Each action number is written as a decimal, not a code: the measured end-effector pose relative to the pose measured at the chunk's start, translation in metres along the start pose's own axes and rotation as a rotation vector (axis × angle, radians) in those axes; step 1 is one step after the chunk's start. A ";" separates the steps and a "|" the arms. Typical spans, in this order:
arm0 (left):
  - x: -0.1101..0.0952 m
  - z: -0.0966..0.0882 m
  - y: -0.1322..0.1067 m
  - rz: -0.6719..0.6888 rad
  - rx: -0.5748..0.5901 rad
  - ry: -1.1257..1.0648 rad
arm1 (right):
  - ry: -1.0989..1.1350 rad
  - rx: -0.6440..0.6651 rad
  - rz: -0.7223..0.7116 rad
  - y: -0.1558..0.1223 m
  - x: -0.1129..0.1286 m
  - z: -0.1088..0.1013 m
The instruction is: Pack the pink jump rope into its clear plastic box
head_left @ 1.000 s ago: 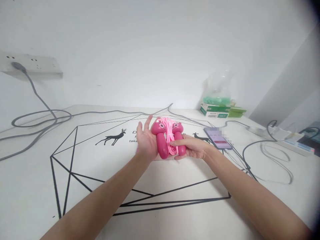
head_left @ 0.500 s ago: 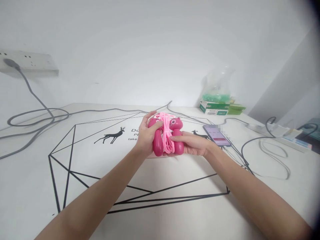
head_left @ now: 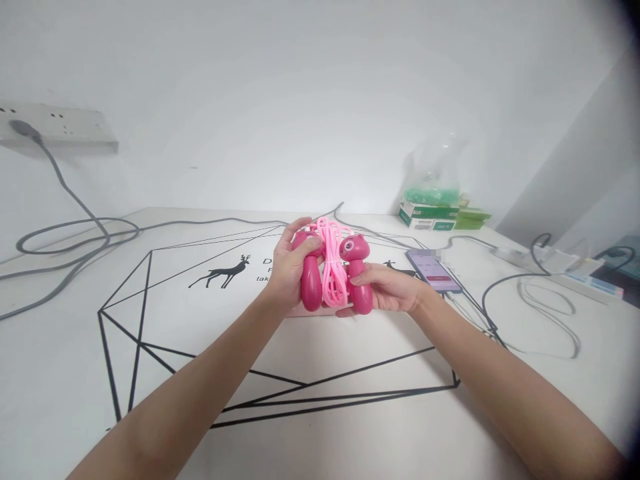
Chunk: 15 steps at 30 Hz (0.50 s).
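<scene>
Well left of my fingers, a gray cable [head_left: 61, 183] drops from a wall socket [head_left: 83, 127] to the white tabletop [head_left: 350, 440]; nearer, just left of them, is a printed black deer [head_left: 223, 272]. My left fingers [head_left: 306, 247] wrap the left handle [head_left: 312, 290] of a pink jump rope [head_left: 330, 247], thumb pressed across its animal-shaped head. Between my two grips hangs the coiled cord [head_left: 334, 287], gathered narrow at its middle. My right fingers [head_left: 367, 273] clasp the right handle [head_left: 361, 293], thumb over its front below the round head, fingertips showing underneath. Near my right fingers, on their right, a phone [head_left: 433, 272] lies on the tabletop; beyond it, against the wall, a clear bag [head_left: 433, 177] tops a stack of boxes [head_left: 429, 217].

I judge the rope light and hardy: glossy, stiff handles, perhaps slippery where they bulge, and a soft cord whose loops could slide. The best hold looks to be the necks under the heads, with the cord pinched at its gathered middle.
</scene>
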<state>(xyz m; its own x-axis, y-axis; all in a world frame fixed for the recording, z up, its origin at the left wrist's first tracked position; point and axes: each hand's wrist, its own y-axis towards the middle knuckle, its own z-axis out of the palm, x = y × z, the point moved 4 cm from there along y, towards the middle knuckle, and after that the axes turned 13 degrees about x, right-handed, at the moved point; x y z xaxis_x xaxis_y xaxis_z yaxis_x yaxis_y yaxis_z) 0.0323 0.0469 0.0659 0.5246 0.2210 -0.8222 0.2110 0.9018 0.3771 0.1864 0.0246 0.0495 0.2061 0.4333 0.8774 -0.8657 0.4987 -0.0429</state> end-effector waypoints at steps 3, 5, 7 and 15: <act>0.000 0.002 -0.004 0.051 -0.073 0.073 | -0.052 -0.052 0.014 0.005 0.001 0.008; -0.001 0.002 -0.006 0.112 -0.151 0.144 | -0.099 -0.105 0.015 0.008 0.002 0.014; -0.002 0.004 -0.008 0.192 -0.211 0.213 | -0.160 -0.143 0.029 0.010 0.002 0.019; 0.005 0.005 -0.011 0.213 -0.220 0.125 | -0.222 -0.255 -0.044 0.019 -0.005 0.019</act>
<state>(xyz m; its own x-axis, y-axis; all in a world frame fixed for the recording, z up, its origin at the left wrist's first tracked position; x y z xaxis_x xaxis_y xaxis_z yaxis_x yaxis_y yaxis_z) 0.0363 0.0360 0.0594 0.4297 0.4453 -0.7856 -0.0830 0.8858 0.4567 0.1602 0.0175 0.0531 0.1124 0.2473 0.9624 -0.7105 0.6971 -0.0961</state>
